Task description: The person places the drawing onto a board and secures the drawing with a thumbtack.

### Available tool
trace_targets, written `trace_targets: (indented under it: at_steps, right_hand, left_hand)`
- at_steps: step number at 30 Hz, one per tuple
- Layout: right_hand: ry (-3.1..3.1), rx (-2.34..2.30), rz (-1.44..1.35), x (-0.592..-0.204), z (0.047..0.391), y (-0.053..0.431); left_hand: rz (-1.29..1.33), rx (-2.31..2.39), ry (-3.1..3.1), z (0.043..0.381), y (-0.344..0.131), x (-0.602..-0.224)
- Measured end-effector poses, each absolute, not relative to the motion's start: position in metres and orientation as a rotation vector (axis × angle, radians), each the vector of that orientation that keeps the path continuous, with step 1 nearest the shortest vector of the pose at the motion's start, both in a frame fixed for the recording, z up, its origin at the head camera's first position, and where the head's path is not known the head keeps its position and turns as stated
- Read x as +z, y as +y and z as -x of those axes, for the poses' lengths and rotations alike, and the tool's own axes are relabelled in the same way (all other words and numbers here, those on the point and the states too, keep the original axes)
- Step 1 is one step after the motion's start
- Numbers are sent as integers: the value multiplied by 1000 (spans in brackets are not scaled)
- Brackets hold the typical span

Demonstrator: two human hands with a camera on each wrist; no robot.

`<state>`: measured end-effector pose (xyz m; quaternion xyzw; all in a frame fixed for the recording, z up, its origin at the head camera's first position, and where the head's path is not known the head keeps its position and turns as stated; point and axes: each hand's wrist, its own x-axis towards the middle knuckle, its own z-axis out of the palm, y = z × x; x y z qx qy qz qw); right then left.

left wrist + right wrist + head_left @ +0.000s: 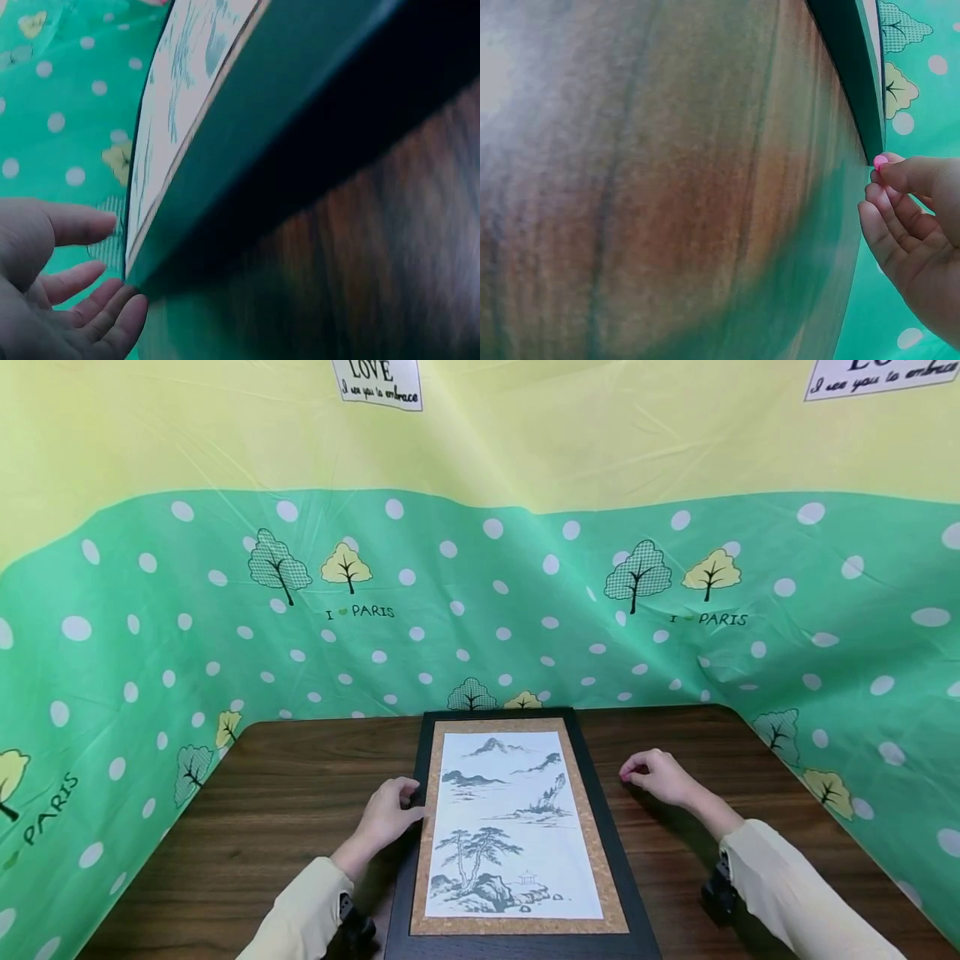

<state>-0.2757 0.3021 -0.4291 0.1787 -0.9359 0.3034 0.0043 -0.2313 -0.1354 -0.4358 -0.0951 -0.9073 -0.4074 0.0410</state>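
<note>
A black-framed cork board (pixel 618 885) lies on the table. On the cork sits a white sheet (pixel 517 860) with a grey ink landscape of mountains, pines and rocks. By the board's left edge is my left hand (pixel 386 818), thumb and fingers apart; in the left wrist view the fingertips (pixel 133 311) are close to the dark frame side (pixel 247 180), and I cannot tell whether they touch. To the right of the board, above the wood, my right hand (pixel 663 777) pinches a small pink object (pixel 880 161) like a push pin head between thumb and forefinger.
The dark wooden table (pixel 300 777) spreads on both sides of the board. Behind and around it hangs a green and yellow cloth (pixel 450 602) with white dots and trees. Each wrist bears a black device (pixel 720 889) below a cream sleeve (pixel 787 877).
</note>
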Motion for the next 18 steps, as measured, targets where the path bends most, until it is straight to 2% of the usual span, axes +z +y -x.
trace_targets:
  at_steps: [18]
  right_hand:
    - [-2896, 911, -605, -406, 296, 286]
  left_hand:
    - [362, -1367, -2877, 241, -160, -447]
